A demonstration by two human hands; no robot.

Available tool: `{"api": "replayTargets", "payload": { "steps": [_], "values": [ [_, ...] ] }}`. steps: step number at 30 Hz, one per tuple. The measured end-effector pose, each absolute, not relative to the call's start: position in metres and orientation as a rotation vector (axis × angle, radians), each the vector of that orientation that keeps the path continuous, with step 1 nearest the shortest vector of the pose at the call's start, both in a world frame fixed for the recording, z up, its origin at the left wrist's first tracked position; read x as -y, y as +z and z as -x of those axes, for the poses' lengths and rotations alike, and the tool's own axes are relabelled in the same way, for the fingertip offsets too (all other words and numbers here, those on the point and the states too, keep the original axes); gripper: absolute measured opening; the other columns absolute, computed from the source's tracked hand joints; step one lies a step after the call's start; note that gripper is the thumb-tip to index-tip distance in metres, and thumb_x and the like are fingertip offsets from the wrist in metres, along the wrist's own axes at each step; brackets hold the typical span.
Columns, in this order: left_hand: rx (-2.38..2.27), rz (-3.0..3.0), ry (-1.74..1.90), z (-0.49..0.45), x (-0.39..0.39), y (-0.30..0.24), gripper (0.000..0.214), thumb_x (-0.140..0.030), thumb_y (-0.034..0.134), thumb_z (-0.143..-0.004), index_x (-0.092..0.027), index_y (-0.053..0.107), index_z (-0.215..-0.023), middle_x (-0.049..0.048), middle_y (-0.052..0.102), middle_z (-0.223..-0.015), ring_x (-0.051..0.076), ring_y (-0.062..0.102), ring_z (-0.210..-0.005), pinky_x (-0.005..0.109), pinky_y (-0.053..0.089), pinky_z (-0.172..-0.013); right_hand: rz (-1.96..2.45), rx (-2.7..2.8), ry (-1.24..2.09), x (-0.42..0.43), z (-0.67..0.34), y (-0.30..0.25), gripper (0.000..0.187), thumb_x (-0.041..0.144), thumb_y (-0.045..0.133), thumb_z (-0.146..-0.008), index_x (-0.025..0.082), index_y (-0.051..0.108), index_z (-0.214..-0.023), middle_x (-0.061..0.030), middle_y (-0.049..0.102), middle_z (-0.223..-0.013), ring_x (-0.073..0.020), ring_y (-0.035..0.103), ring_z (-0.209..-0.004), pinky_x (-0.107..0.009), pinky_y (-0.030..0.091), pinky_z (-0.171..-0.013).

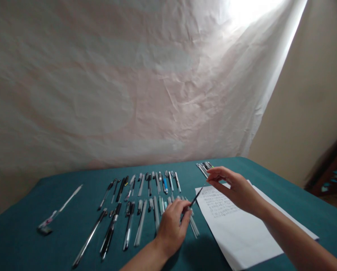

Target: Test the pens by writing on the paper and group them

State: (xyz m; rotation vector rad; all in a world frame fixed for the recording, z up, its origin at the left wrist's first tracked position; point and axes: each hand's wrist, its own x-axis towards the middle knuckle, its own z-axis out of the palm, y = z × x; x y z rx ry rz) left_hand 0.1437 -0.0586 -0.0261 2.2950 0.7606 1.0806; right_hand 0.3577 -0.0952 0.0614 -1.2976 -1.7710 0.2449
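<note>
My left hand [174, 222] is closed with thumb and fingers on a slim dark pen [196, 197], whose thin end points up and to the right. Just beyond that end, my right hand [233, 188] hovers over the top of a white paper sheet [247, 241] with handwritten lines. Its thumb and fingertips come together in a pinch; whether something small lies between them I cannot make out. Below and behind my left hand are pens in a front row, among them a clear-barrelled pen [140, 224] and a black pen [110, 231]. Some of that row is hidden by the hand.
A back row of several pens includes a blue one [165, 185]. Another bunch of pens [203, 168] lies behind my right hand. At the far left rests a long white pen-like item [69, 199] with a dark end. A pale cloth [100, 94] hangs behind the green-covered table [18, 233].
</note>
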Motion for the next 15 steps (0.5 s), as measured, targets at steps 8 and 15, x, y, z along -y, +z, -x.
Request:
{"api": "replayTargets", "payload": {
  "steps": [8, 15],
  "values": [
    [-0.742, -2.312, 1.065, -0.1435, 0.0571, -0.0284, 0.018, -0.021, 0.044, -0.088, -0.020, 0.056, -0.102, 0.0070, 0.059, -0.093, 0.022, 0.054, -0.088, 0.034, 0.042, -0.079, 1.292, 1.808, 0.243, 0.0944, -0.3543, 0.0603, 0.021, 0.031, 0.053, -0.083, 0.021, 0.055, -0.101, -0.0053, 0.065, -0.087, -0.0166, 0.061, -0.078, -0.031, 0.051, -0.071],
    [-0.742, -2.313, 1.061, -0.1437, 0.0576, -0.0273, 0.017, -0.020, 0.047, -0.087, -0.021, 0.057, -0.100, 0.0065, 0.060, -0.094, 0.022, 0.054, -0.088, 0.033, 0.042, -0.078, 1.283, 1.865, 0.281, 0.0945, -0.3489, 0.0579, 0.022, 0.027, 0.053, -0.083, 0.022, 0.055, -0.104, -0.0038, 0.064, -0.085, -0.0152, 0.060, -0.076, -0.028, 0.050, -0.069]
  ]
}}
